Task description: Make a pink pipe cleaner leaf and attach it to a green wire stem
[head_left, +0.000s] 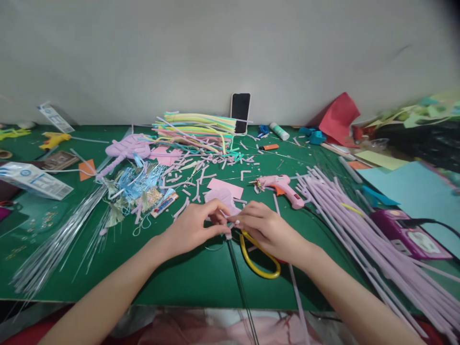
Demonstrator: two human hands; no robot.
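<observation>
Curled fingers point(214, 233) seemingly pinch lilac piece point(220, 197).

Lilac piece point(220, 196): soft-looking, broad and rounded at the far end, narrowing at the near end. Pinched there, details mostly covered. Left of the pink glue gun point(276, 184), reaching nearer the viewer. Thin dark stems point(240, 287): nearly straight, side by side, below and left of the glue gun, slanting toward the viewer. Join with lilac piece unclear.

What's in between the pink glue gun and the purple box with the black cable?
In the head view, a bundle of long lilac sticks lies between the pink glue gun and the purple box.
</observation>
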